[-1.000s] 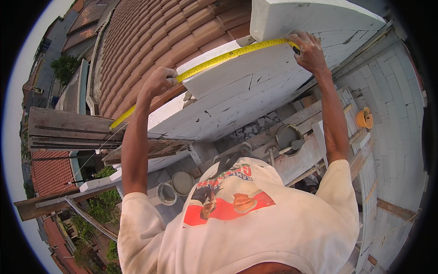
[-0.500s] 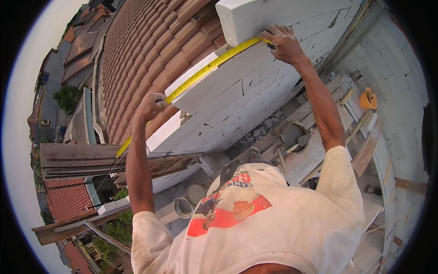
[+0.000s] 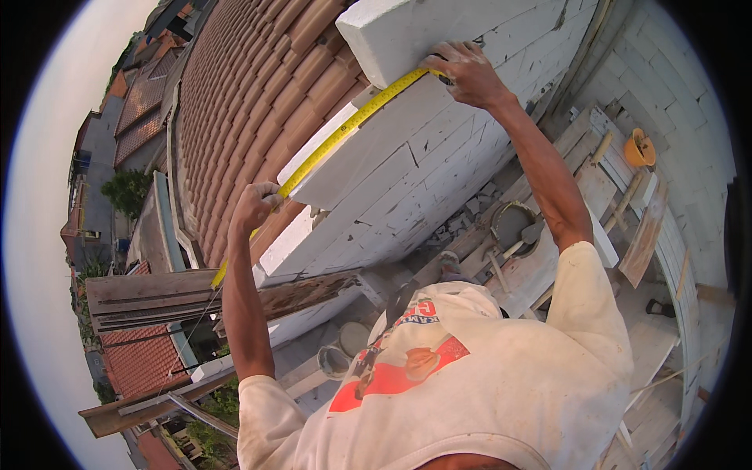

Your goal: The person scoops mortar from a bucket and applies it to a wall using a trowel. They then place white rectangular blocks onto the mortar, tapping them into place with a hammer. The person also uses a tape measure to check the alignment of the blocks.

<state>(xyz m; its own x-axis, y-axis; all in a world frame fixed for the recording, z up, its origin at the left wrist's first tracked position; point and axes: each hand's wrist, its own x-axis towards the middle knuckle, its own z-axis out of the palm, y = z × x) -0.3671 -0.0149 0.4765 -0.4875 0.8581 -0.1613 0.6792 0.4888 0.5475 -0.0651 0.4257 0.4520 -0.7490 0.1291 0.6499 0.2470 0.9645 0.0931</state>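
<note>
A yellow tape measure (image 3: 352,128) is stretched along the top of a white block wall (image 3: 415,160). My left hand (image 3: 257,206) grips the tape at the lower left end of a top-course block, and a loose length hangs past my wrist beside the forearm. At the other end my right hand (image 3: 468,74) is closed round the tape measure, against the side of a raised white block (image 3: 392,35). The fingers of that hand partly cover a dark part of the tool. Between the hands the tape runs straight, lying close to the block's top edge.
Brown roof tiles (image 3: 258,102) rise just beyond the wall. Behind and below are planks (image 3: 540,266), a bucket of grey mortar (image 3: 513,223), more buckets (image 3: 335,362) and block rubble (image 3: 470,215). An orange container (image 3: 639,149) stands at right. Weathered boards (image 3: 149,301) jut out left.
The view has shifted, so the wall and hands sit a little farther left or lower in the picture. Both hands keep their hold, with the tape still stretched between them.
</note>
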